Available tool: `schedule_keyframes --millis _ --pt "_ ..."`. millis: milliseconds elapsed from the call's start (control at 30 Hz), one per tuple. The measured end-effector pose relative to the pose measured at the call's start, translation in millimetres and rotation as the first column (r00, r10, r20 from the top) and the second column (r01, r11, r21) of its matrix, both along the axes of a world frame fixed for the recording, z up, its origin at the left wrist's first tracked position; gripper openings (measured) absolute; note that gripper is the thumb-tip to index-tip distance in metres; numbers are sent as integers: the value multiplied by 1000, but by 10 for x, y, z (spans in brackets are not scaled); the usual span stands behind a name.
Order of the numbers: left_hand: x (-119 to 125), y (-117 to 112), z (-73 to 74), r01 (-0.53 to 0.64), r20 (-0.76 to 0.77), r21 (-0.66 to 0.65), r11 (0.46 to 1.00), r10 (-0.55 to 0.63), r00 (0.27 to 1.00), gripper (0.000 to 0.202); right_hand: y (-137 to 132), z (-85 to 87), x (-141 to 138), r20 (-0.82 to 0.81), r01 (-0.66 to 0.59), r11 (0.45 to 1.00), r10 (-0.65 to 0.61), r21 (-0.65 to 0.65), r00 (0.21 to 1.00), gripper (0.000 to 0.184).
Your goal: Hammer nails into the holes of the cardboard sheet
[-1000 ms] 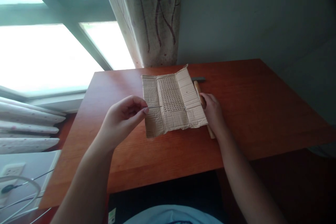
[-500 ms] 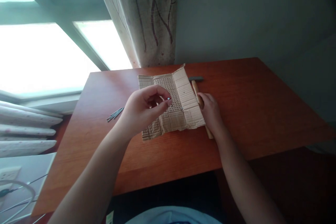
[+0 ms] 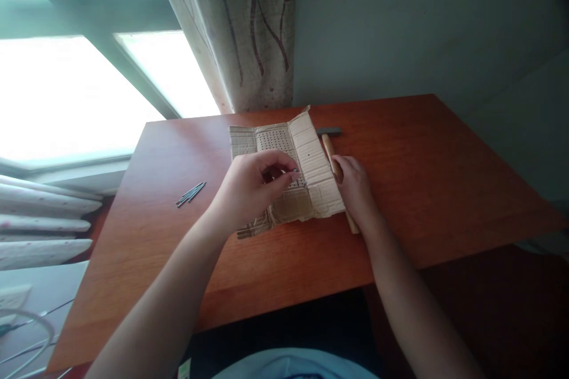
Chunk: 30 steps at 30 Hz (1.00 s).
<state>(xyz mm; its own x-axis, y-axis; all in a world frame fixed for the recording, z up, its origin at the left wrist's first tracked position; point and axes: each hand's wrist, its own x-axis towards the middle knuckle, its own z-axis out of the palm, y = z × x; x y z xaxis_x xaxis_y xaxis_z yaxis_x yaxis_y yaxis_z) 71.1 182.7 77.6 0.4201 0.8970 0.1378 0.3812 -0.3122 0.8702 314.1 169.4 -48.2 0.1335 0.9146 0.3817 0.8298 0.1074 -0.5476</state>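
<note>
My left hand is closed in a pinch over the perforated panel. A nail shows as a small shiny tip between its thumb and forefinger; most of it is hidden. Creased brown cardboard surrounds the panel and lies unfolded on the table. My right hand is wrapped round the wooden handle of a hammer, beside the cardboard's right edge. The hammer's dark head points away from me and rests at the far end of the handle.
Several loose nails lie in a small bunch left of the cardboard. The brown wooden table reaches to a wall at the back. A window and curtain stand at the back left. White cables hang at the lower left.
My left hand has shifted slightly right and down with the nail, nearer the panel's right side. My right hand keeps its hold on the hammer. The view has shifted a little.
</note>
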Motion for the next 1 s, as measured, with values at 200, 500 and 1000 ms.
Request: schedule_keyframes --millis 200,500,1000 --pt "32 -3 -23 1 -15 1 1000 -1 1000 11 7 4 -8 6 0 1000 1 -20 1000 42" --pt "29 4 -62 5 -38 22 1000 -4 999 13 10 -11 -3 9 -2 1000 2 -7 1000 43" --pt "53 1 -48 6 -79 37 999 -3 997 11 2 13 -17 13 9 1000 -9 -14 1000 42"
